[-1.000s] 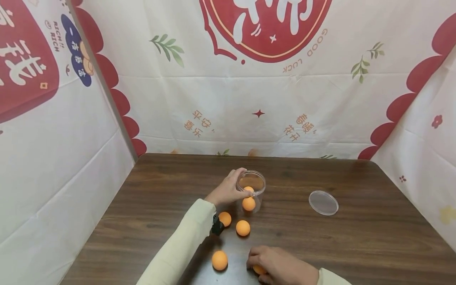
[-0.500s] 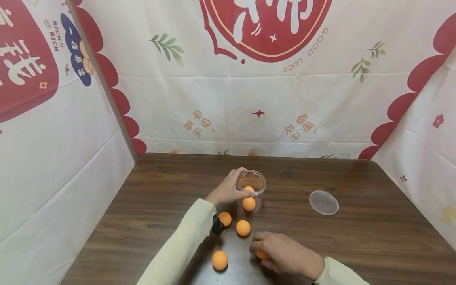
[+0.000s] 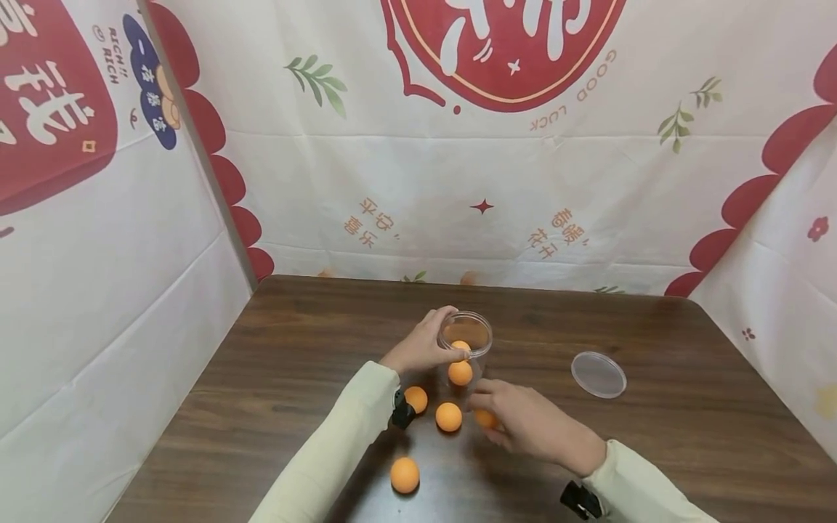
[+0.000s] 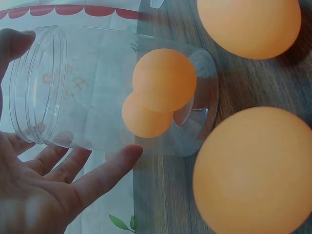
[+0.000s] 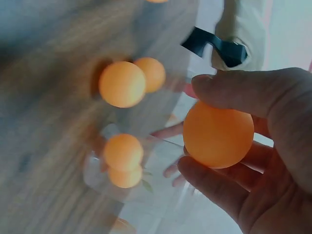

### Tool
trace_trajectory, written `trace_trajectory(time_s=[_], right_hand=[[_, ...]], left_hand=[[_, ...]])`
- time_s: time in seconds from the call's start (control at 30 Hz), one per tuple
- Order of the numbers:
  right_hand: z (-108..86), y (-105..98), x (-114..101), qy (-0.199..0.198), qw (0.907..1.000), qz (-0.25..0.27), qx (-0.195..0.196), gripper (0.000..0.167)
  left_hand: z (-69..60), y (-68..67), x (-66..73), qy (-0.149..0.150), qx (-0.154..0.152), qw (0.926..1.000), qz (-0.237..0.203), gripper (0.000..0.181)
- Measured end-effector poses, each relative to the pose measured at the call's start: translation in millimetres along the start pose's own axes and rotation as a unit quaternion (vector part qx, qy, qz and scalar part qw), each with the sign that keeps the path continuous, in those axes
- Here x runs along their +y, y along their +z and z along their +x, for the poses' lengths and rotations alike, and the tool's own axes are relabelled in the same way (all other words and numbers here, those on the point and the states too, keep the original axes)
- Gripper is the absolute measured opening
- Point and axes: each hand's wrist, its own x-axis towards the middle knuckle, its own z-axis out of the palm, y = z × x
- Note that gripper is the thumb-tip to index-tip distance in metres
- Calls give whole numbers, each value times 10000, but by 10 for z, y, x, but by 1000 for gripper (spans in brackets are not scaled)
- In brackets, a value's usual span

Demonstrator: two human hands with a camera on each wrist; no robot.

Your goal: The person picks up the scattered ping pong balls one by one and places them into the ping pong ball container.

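A clear plastic jar (image 4: 95,83) stands upright and uncovered on the table, with two orange ping-pong balls (image 4: 168,78) inside. My left hand (image 3: 421,350) grips it near the rim, thumb on the near side and fingers around the other. Just right of the jar and in front of it, my right hand (image 3: 532,428) pinches another ping-pong ball (image 5: 218,135) between thumb and fingers, seen closely in the right wrist view. Three loose balls lie on the table: one (image 3: 448,417) before the jar, one (image 3: 416,399) by my left wrist, and one (image 3: 405,475) nearer me.
A round transparent lid (image 3: 599,375) lies flat to the right of the jar. The dark wooden table (image 3: 294,349) ends at a printed white cloth (image 3: 425,174) behind it, with similar cloth along both sides. Black bands (image 3: 580,501) sit at both wrists.
My right hand has carried its ball from the table's front area forward, up towards the jar. The left hand keeps its grip on the jar. The head view has shifted slightly.
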Motion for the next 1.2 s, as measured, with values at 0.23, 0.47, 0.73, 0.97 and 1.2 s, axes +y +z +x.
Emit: trace_trajectory(time_s=[0.23, 0.47, 0.73, 0.97, 1.2], right_hand=[[128, -166, 44, 87, 9995, -258, 129, 31], [330, -312, 161, 316, 9988, -299, 215, 28], [565, -414, 300, 751, 9970, -125, 130, 35], [777, -409, 478, 838, 9958, 6, 377, 28], [898, -285, 562, 833, 9954, 393, 277, 24]], left_hand=[[21, 1, -9, 23, -8, 10000, 10, 72], [34, -10, -15, 71, 32, 9999, 102, 69], [38, -28, -15, 65, -81, 9999, -57, 72], [50, -31, -8, 132, -66, 9998, -160, 66], [31, -12, -34, 91, -66, 9998, -190, 74]])
